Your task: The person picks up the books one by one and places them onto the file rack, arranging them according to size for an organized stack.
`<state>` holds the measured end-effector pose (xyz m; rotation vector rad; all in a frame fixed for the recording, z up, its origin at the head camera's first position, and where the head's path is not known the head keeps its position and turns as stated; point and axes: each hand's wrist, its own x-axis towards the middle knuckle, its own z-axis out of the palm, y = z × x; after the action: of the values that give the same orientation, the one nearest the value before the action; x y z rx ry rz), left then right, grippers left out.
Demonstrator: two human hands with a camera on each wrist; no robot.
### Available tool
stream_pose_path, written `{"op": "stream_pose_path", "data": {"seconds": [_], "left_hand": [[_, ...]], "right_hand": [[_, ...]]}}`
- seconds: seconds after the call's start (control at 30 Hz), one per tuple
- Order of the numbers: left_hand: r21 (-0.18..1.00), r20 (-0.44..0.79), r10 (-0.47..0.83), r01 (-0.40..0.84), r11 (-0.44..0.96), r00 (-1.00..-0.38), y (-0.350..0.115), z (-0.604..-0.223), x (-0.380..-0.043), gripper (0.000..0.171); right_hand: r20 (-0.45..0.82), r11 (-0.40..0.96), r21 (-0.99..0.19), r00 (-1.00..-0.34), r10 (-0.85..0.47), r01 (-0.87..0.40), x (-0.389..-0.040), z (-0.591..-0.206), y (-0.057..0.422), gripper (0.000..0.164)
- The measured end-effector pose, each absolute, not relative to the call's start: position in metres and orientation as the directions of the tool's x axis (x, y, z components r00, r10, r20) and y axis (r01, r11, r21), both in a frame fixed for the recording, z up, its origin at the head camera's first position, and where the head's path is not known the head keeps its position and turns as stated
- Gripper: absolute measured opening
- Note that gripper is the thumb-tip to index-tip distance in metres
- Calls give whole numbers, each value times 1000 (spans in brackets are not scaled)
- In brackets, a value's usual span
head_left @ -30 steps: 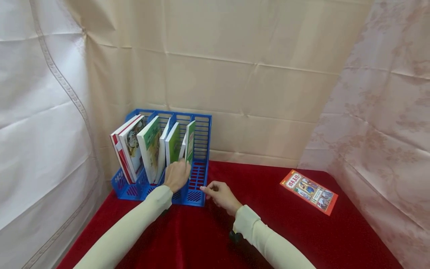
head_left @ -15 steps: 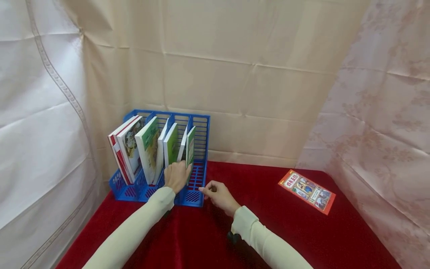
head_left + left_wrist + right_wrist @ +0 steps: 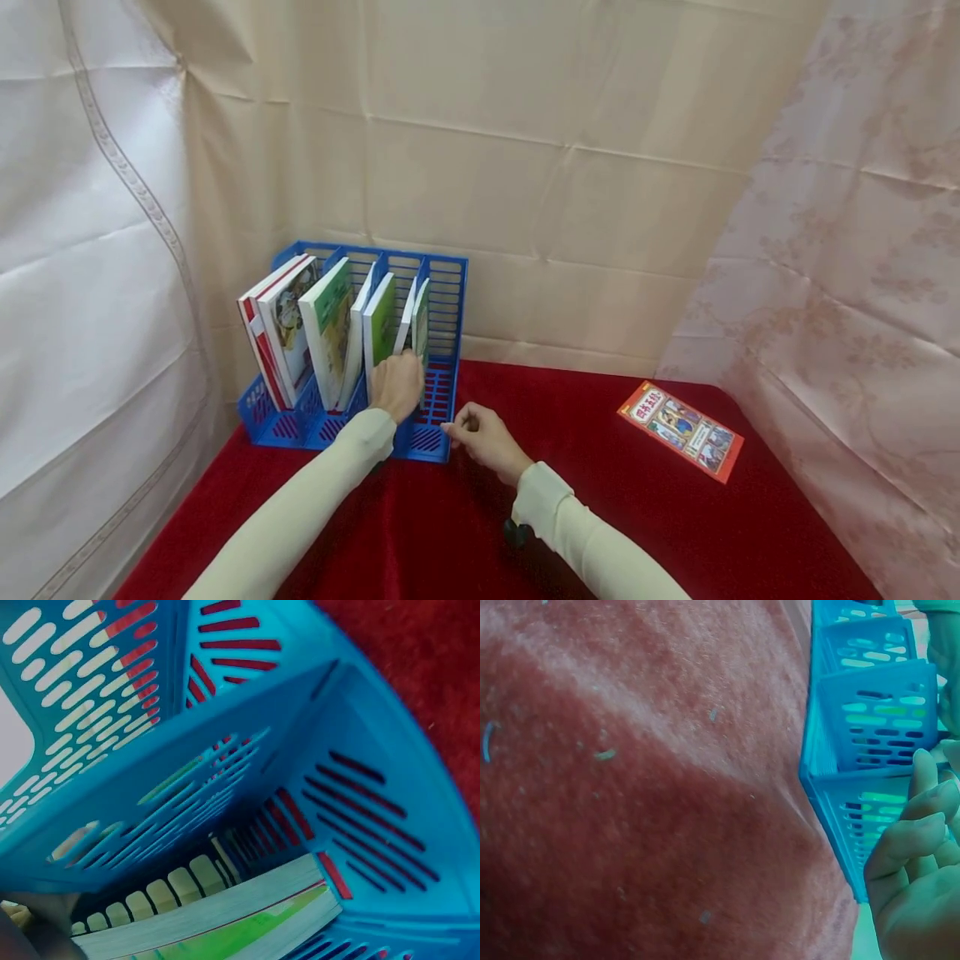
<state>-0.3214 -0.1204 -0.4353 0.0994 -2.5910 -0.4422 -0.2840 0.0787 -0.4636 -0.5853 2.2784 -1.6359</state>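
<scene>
A blue magazine rack [image 3: 429,443] stands at the left of the table with several books upright in its compartments. My left hand [image 3: 397,385] reaches over its front and grips the lower front of a thin green book [image 3: 422,321] in the rightmost side; the fingertips are hidden. Beside that book leans a white-edged book [image 3: 405,321]. In the left wrist view, my left hand [image 3: 34,934] is only a dark patch at the corner, by a blue divider. My right hand [image 3: 487,437] has loosely curled fingers at the rack's front right corner, with nothing seen in them.
An orange-red book [image 3: 682,429] with picture panels lies flat at the right on the red tablecloth [image 3: 585,400]. Thicker books [image 3: 330,333] fill the left compartments. Cream curtain [image 3: 562,217] hangs behind the table, with pale drapes at both sides.
The green book has tipped left and sunk slightly, now close against the white-edged book. My left hand has shifted a little with it. My right hand stays by the rack's corner.
</scene>
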Motion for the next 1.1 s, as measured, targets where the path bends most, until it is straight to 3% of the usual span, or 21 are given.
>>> {"op": "stream_pose_path", "data": {"seconds": [0.17, 0.4, 0.77, 0.9, 1.1], "left_hand": [[304, 405, -151, -23, 952, -902, -123, -429, -324, 39], [321, 415, -141, 0, 947, -899, -134, -432, -324, 51], [378, 400, -164, -1, 926, -902, -136, -436, -323, 44], [389, 401, -162, 8, 921, -902, -134, -437, -319, 45], [435, 469, -102, 128, 891, -878, -128, -437, -313, 45]], "right_hand": [[6, 265, -952, -876, -482, -152, -284, -461, 77, 25], [0, 267, -953, -880, -474, -143, -285, -462, 74, 26], [-26, 246, -964, -882, -470, -103, -284, -468, 76, 29], [-29, 268, -957, -878, -477, -114, -287, -468, 80, 35], [-3, 270, -955, -905, -425, -123, -292, -466, 82, 52]]}}
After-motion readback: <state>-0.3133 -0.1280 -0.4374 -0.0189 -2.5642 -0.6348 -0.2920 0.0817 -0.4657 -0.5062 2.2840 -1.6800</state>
